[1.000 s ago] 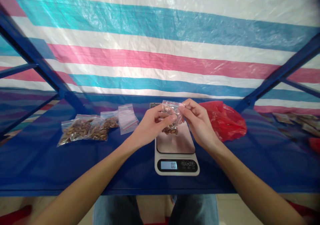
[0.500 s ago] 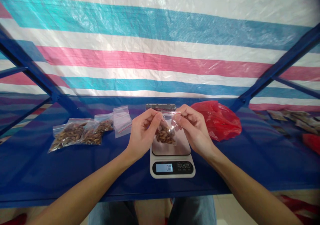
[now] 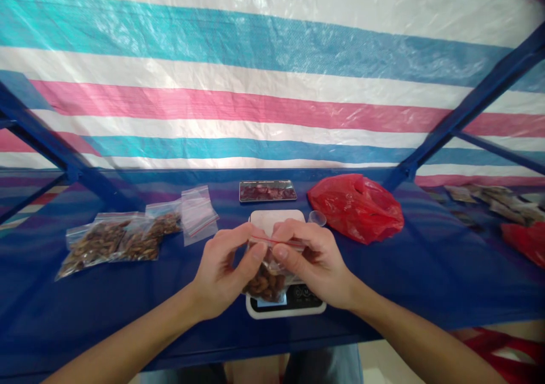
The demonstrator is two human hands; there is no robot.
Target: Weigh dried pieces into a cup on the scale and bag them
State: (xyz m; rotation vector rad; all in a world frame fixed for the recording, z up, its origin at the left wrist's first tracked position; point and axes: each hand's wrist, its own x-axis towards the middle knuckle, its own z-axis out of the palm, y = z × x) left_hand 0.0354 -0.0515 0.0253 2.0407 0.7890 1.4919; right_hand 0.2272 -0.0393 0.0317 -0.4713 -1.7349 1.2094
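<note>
Both hands pinch the red-striped top edge of a small clear zip bag (image 3: 266, 284) holding brown dried pieces. My left hand (image 3: 227, 267) grips the strip left of its middle, thumb in front. Close beside it, my right hand (image 3: 313, 256) pinches the same strip on the right. Below and behind the bag is a white kitchen scale (image 3: 286, 312); bag and hands cover most of its plate and part of its display. A small clear round scoop or lid (image 3: 317, 218) lies just beyond my right hand.
Several filled zip bags (image 3: 106, 239) lie at the left on the blue table (image 3: 179, 299), beside a stack of unfilled zip bags (image 3: 198, 213). A phone (image 3: 267, 191) rests behind the scale. A red plastic bag (image 3: 355, 208) sits right of it. Blue metal bars (image 3: 472, 100) rise at both sides.
Both hands have brought the zip bag lower and nearer to me, in front of the scale's display. They have come closer together along its top strip. The view has shifted slightly.
</note>
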